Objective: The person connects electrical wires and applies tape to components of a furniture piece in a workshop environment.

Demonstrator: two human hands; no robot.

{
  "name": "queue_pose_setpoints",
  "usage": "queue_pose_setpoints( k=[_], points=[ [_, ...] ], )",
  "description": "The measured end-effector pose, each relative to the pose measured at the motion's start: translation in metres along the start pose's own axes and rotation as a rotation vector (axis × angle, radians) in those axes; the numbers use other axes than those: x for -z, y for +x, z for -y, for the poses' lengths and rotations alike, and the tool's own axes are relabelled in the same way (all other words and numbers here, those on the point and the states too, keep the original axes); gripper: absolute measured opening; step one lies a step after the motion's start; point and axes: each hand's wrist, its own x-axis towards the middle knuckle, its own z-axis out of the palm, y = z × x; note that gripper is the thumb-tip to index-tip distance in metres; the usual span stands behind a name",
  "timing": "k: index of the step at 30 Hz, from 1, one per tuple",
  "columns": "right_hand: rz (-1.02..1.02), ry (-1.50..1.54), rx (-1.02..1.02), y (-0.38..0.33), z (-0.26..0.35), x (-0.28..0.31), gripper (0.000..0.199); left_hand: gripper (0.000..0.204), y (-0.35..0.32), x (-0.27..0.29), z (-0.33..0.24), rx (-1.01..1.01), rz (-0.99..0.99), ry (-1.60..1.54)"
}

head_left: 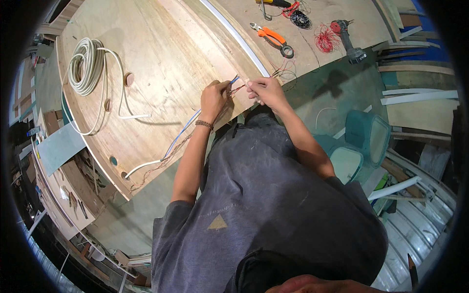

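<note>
Over by the left edge of the plywood desk there's a coil of white cable lying flat, with a loose white tail looping off it toward the middle of the board. A few round holes are cut in the plywood near that coil, and one more sits down by the near edge. A second white cable starts at the near-left corner and splits into thin blue and reddish-brown wires that run up along the near edge to the hands.

The left hand, with a dark bracelet on the wrist, is pinched shut on those wires right at the near edge of the desk. The blue wire tip pokes out just past the fingers. The right hand is just beside it, fingers closed on the other bit of the same wire ends, so the stripped ends sit between the two hands. Can't really tell how the strands are twisted, too small.

Further right, toward the far edge, lie orange-handled pliers, a roll of black tape, a tangle of red wire and a cordless drill. A white strip curves across the board between them and the hands.
</note>
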Motion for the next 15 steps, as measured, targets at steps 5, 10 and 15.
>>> queue_pose_setpoints(
  k=[5,10,15],
  points=[
    [-0.083,-0.09,0.061,0.007,0.005,0.033,0.027,0.039,-0.005,-0.007,-0.016,0.057,0.04,0.103],
    [-0.008,-0.182,0.065,0.027,0.012,0.046,0.028,0.045,-0.008,-0.008,-0.017,0.022,0.071,0.142],
    [0.05,-0.278,0.069,0.046,0.02,0.042,0.028,0.041,-0.014,-0.013,-0.007,-0.08,0.023,0.167]
  ],
)
